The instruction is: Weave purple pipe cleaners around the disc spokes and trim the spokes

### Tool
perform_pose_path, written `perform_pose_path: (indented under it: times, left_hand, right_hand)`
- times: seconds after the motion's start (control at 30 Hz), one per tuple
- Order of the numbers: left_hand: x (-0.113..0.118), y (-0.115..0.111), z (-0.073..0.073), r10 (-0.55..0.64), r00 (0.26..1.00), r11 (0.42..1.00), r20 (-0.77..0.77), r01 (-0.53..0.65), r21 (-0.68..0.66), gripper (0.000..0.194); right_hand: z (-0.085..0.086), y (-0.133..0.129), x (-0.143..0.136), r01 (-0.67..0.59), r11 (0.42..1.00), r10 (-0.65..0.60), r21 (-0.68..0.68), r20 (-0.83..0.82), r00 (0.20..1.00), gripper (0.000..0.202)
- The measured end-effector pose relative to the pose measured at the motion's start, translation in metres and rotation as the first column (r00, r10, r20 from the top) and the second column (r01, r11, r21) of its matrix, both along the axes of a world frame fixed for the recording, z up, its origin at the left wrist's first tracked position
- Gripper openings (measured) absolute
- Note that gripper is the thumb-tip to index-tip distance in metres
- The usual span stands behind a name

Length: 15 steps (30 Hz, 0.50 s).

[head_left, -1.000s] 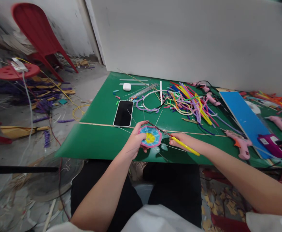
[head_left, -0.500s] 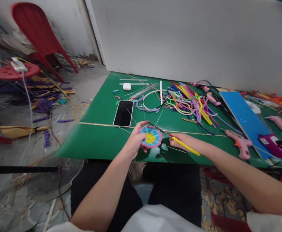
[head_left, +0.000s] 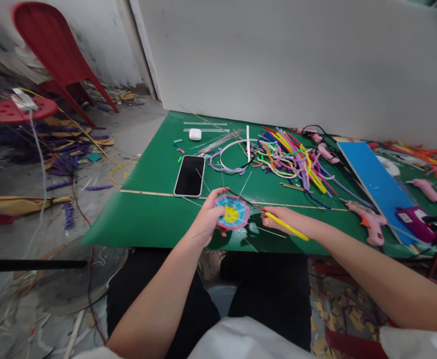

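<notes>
Held at its left edge by my left hand (head_left: 211, 215) is a small many-sided woven piece (head_left: 238, 222), with a yellow centre, a blue band and a pink rim. Thin clear rods stick out around it, and my left thumb rests on its face. My right hand (head_left: 274, 218) is wrapped round a pair of yellow-handled pliers (head_left: 289, 229). Their long dark jaws reach left across the upper rim of the piece, near my left fingertips. Whether the jaws grip anything is too small to tell.
On the green table (head_left: 143, 219) lie a phone (head_left: 189, 175), a white earbud case (head_left: 195, 134) and a heap of coloured pipe cleaners (head_left: 297, 159). Rightward are a pink glue gun (head_left: 370, 222), a blue board (head_left: 375, 184) and a purple device (head_left: 415, 222). A white panel (head_left: 278, 65) stands behind.
The whole view has shifted slightly, so everything sits a little further left. Both hands keep their hold on the woven piece and the pliers, with almost no movement between them.
</notes>
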<state>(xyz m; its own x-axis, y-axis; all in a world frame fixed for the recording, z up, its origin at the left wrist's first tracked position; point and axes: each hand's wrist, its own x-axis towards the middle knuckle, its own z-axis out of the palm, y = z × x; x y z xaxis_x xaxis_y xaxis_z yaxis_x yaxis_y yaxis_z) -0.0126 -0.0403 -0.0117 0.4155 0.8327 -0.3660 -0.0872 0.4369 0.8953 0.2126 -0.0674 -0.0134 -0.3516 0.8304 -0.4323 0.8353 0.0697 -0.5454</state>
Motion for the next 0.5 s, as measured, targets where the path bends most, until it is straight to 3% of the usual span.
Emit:
perform_pose_path:
  times: [0.5]
  left_hand:
    - [0.0, -0.0002, 0.0003, -0.001, 1.0, 1.0, -0.006, 0.001, -0.006, 0.062]
  right_hand:
    - [0.0002, -0.0001, 0.0021, -0.013, 1.0, 0.014, 0.006, -0.028, 1.0, 0.053]
